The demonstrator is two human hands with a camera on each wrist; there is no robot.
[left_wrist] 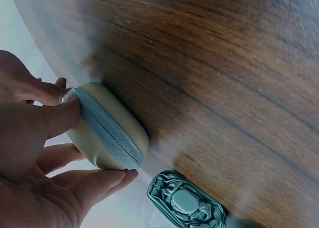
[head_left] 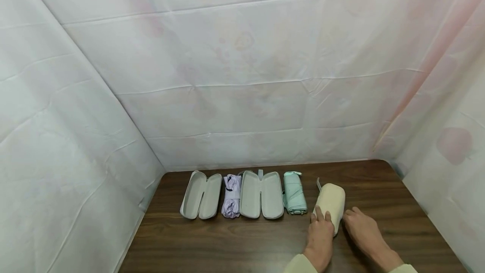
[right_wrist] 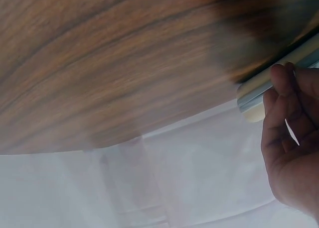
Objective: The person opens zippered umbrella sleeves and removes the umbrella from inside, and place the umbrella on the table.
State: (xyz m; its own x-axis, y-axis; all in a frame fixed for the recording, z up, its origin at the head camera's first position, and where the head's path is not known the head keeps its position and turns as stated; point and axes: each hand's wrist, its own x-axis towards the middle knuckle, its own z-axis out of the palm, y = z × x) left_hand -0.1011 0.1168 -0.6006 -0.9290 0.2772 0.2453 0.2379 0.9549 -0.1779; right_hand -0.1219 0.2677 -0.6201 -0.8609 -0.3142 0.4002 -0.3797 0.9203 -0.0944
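Note:
A closed cream zip case lies on the right part of the table, a grey loop at its far left corner. My left hand grips its near left end, thumb on the grey zip band and fingers spread over the case's side. At the case's right side is my right hand. In the right wrist view, its thumb and fingertip pinch together at the zip line; the zipper pull between them is mostly hidden.
Left of the cream case lies a folded mint-green umbrella. Further left are an open grey-lined case, a folded lilac umbrella and another open case. All rest on the dark wooden table, with pale cloth walls around it.

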